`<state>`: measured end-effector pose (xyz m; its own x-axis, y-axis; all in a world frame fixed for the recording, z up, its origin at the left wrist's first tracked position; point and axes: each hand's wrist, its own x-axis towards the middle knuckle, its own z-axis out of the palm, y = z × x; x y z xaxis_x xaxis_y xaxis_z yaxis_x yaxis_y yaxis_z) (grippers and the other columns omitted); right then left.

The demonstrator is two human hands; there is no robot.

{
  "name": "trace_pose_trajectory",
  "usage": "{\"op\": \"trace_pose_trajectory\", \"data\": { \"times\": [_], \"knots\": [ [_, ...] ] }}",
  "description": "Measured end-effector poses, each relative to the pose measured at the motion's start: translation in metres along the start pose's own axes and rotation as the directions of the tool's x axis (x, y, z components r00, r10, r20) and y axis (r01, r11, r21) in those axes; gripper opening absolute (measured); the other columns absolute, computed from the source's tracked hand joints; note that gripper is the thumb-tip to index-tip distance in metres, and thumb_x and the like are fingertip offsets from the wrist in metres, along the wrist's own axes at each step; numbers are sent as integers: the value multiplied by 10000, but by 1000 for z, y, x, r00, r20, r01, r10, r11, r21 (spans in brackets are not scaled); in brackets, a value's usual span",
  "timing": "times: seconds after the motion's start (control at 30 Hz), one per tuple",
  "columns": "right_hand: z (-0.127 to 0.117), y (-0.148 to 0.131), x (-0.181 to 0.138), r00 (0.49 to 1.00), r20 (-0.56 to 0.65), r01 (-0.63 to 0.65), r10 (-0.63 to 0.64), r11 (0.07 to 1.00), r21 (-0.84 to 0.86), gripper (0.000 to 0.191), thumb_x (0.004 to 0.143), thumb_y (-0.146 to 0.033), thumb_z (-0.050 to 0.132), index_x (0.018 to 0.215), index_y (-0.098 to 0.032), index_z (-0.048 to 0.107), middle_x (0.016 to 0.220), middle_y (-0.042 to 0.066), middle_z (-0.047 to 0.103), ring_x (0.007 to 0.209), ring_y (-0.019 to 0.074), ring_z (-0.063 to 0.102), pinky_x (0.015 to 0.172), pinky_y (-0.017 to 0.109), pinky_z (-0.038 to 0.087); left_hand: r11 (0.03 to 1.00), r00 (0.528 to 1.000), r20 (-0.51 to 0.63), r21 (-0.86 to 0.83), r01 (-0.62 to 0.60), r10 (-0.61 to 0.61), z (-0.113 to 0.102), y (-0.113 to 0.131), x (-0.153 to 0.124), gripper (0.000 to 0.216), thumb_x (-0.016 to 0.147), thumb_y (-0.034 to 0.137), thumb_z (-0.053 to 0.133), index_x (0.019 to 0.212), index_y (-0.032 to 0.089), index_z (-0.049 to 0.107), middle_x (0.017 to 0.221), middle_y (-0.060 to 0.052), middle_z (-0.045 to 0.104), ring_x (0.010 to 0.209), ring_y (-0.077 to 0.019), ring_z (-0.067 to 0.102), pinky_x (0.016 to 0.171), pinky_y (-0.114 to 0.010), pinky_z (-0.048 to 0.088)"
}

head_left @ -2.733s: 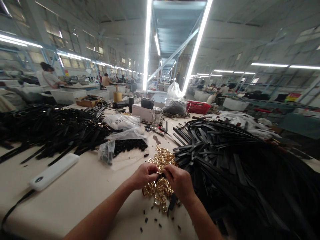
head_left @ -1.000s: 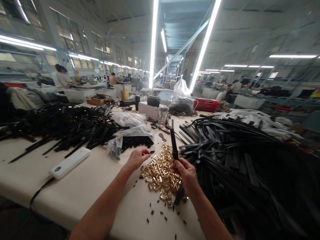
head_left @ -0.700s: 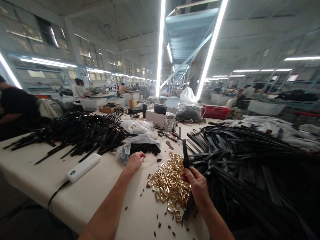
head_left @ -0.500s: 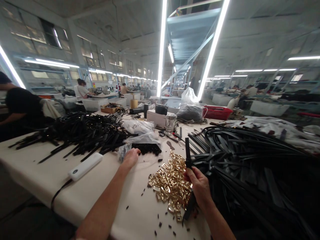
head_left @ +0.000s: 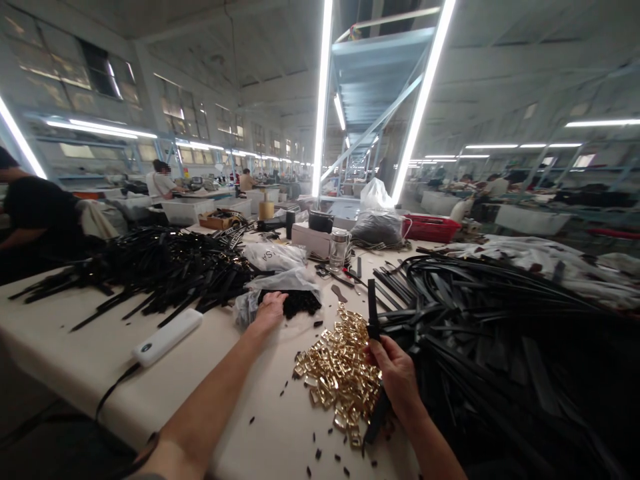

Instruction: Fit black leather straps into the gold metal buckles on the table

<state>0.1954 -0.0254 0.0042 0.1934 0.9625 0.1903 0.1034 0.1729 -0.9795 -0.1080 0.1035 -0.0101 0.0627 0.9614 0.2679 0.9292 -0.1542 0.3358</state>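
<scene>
Right of the gold buckle pile (head_left: pixel 340 373), the right hand (head_left: pixel 397 373) is pinching a stiff black strap (head_left: pixel 371 303), its long axis standing upright. Beyond the pile's far left edge, the left hand (head_left: pixel 270 310) is lying on small matte black pieces (head_left: pixel 299 301) spilling from a crinkled plastic bag (head_left: pixel 280 280); I cannot tell whether its fingers are closing on any.

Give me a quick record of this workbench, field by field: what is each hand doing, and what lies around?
Left hand: at the mouth of a clear plastic bag, on small black pieces
Right hand: gripping a narrow black strap, held upright
Between hands: pile of shiny gold metal buckles
Right side: big heap of long black straps
Left side: white oblong power bank on the beige table
</scene>
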Motion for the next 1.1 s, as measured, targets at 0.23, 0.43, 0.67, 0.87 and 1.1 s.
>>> {"op": "trace_pose_trajectory", "data": {
  "times": [0.23,0.43,0.67,0.87,1.1],
  "knots": [
    [2,4,-1,999,44,23,-22,999,-31,372,790,-528,600,828,-160,638,713,44,657,599,151,569,575,246,464,994,991,70,-19,-109,110,-17,-1,-23,353,755,104,585,1087,191,668,1100,-73,665,1075,-214,551,978,-293,364],
    [5,0,-4,998,62,23,-20,999,-47,397,783,-557,590,782,-162,624,693,37,636,551,137,543,522,233,445,998,995,76,2,-68,68,-26,-4,-27,205,801,170,558,940,212,703,962,-51,688,921,-187,606,848,-280,418],
    [5,4,-4,996,76,47,-40,995,-90,383,804,-546,571,805,-166,615,692,37,634,552,138,538,515,230,430,997,994,83,-2,-73,73,-34,2,-31,204,822,203,527,917,188,706,952,-66,681,913,-180,600,847,-271,405],
    [5,7,-4,994,99,66,-53,990,-126,357,826,-524,556,816,-172,609,699,34,637,563,142,550,537,231,440,997,989,131,8,-72,70,-36,10,-35,146,732,256,623,843,219,710,851,-30,657,828,-176,598,745,-254,411],
    [6,4,-6,992,103,89,-73,982,-164,356,837,-523,539,792,-176,604,687,26,636,554,140,553,531,228,435,1000,987,159,-3,-20,20,-28,15,-38,136,704,207,592,784,220,701,856,-39,645,822,-179,593,724,-253,405]
  ]
}}
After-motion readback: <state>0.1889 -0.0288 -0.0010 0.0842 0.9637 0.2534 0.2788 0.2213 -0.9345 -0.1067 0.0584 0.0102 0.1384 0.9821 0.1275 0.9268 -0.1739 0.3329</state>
